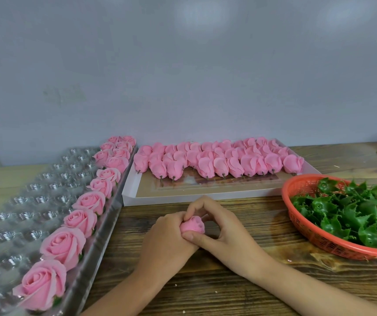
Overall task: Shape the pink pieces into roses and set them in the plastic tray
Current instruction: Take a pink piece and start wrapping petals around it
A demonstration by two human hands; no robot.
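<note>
On my feed both hands meet low over the worktop [228,283], clamped together on one pink piece [193,225]. The left hand [167,233] wraps it from the side. The right hand [225,229] pinches it, thumb on the near side and forefinger arched over the top. At left lies the tray [23,201], with roses [85,201] lined along its right edge. Behind the hands a white box [183,197] holds unshaped pieces [217,160]. At right a red basket [319,244] holds green leaves [353,213].
</note>
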